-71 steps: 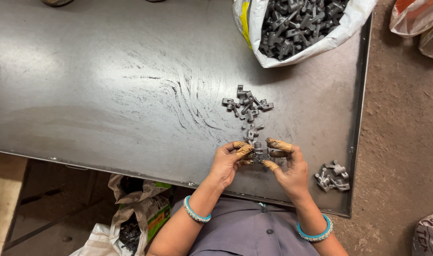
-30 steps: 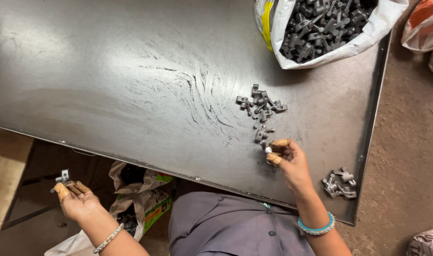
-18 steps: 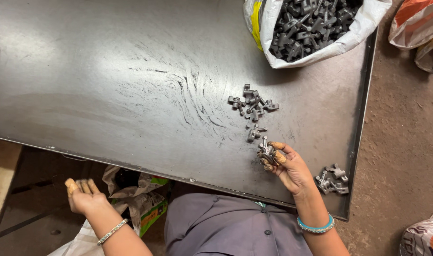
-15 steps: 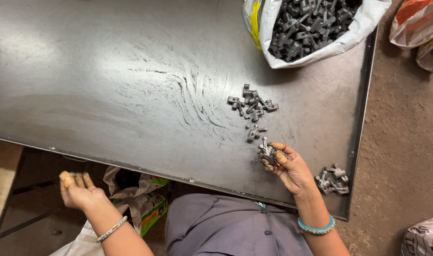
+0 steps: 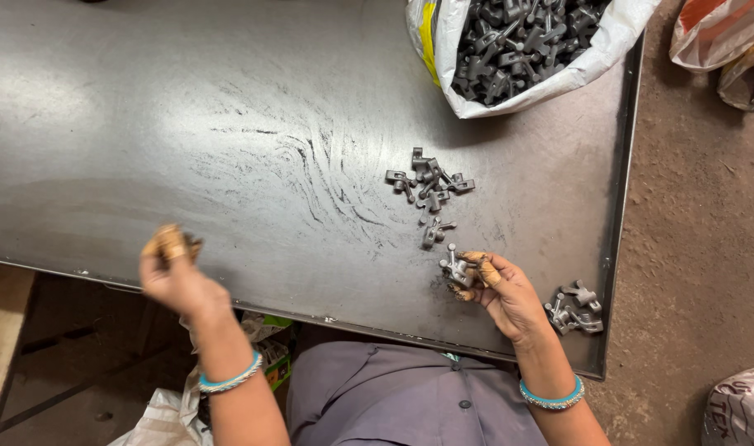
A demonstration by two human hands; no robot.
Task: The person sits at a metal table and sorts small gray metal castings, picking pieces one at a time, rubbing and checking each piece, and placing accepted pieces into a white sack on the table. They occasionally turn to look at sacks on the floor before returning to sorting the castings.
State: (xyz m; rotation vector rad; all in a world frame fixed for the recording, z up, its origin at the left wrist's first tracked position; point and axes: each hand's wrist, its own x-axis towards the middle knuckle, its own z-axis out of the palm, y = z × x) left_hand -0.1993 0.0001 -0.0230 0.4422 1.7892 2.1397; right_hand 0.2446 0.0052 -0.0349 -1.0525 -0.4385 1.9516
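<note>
Right hand (image 5: 499, 291) pinches a small grey metal part (image 5: 455, 269) at the table's (image 5: 145, 124) near edge. Left hand (image 5: 172, 268), fingers curled, contents indiscernible, lies well off at nine o'clock. The loose parts cluster (image 5: 428, 186) trails toward twelve o'clock from the nearer right hand.

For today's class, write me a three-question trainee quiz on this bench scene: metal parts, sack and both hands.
1. True or false: the white sack of dark metal parts stands at the far right corner of the metal table.
2. Which hand grips a part next to the loose pile? A) left hand B) right hand
3. Fill in: a small cluster of parts lies near the table's ____ edge.

Key
1. True.
2. B: its fingers close on a grey part; the left hand is raised over the near edge.
3. Right.
</note>
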